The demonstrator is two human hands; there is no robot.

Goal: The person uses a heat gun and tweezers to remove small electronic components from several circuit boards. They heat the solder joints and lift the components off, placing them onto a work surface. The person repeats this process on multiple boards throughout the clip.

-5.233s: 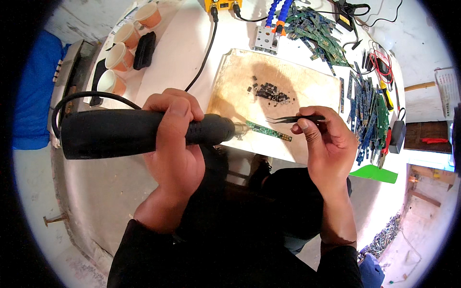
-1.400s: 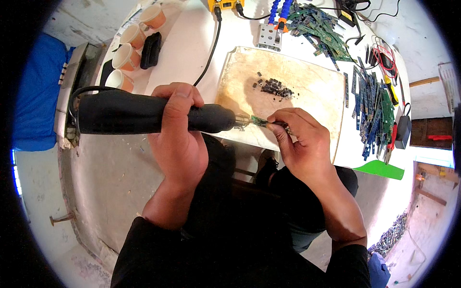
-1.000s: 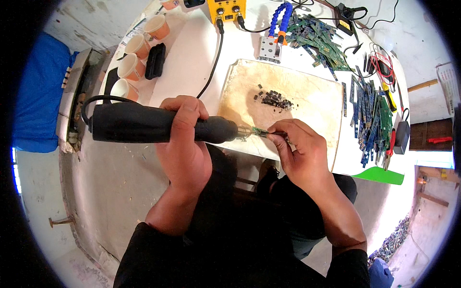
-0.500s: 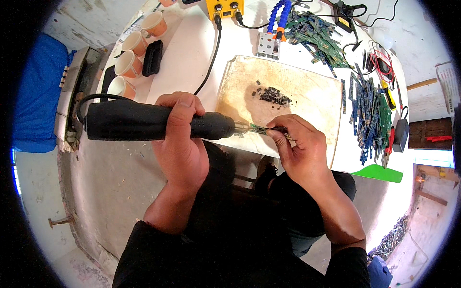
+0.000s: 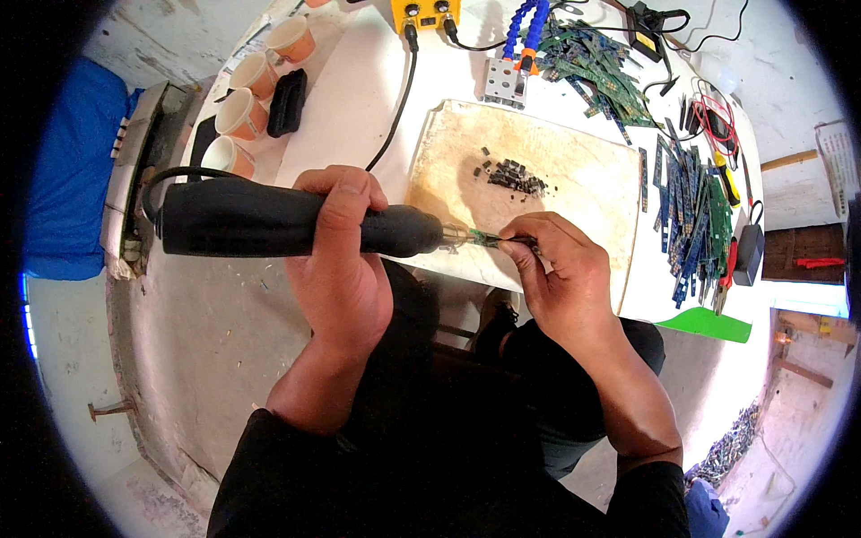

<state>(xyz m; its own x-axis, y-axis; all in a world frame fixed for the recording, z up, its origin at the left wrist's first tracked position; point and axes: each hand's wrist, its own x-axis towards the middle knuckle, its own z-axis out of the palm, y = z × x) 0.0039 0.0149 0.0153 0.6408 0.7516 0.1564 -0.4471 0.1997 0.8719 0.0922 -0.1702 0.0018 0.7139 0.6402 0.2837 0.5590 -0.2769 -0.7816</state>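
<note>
My left hand (image 5: 345,242) is wrapped round the thick black body of a hot air gun (image 5: 260,222), held level with its metal nozzle (image 5: 455,235) pointing right. Just off that nozzle is the end of a narrow green circuit board strip (image 5: 484,238), pinched between the thumb and fingers of my right hand (image 5: 560,264). A thin dark piece lies along the strip at my fingertips; whether it is a separate tool I cannot tell. Beyond both hands, a small heap of black chips (image 5: 517,177) rests on a stained, cream-coloured board (image 5: 574,148).
Circuit board strips lie in a far pile (image 5: 596,67) and a right-hand pile (image 5: 691,215). Several paper cups (image 5: 240,114) and a black holder (image 5: 287,103) stand at left. A yellow control unit (image 5: 426,13), its cable and a blue jointed hose (image 5: 525,27) are at the back.
The view has shifted very slightly. Both hands keep the same grip, with the nozzle still at the strip's end.
</note>
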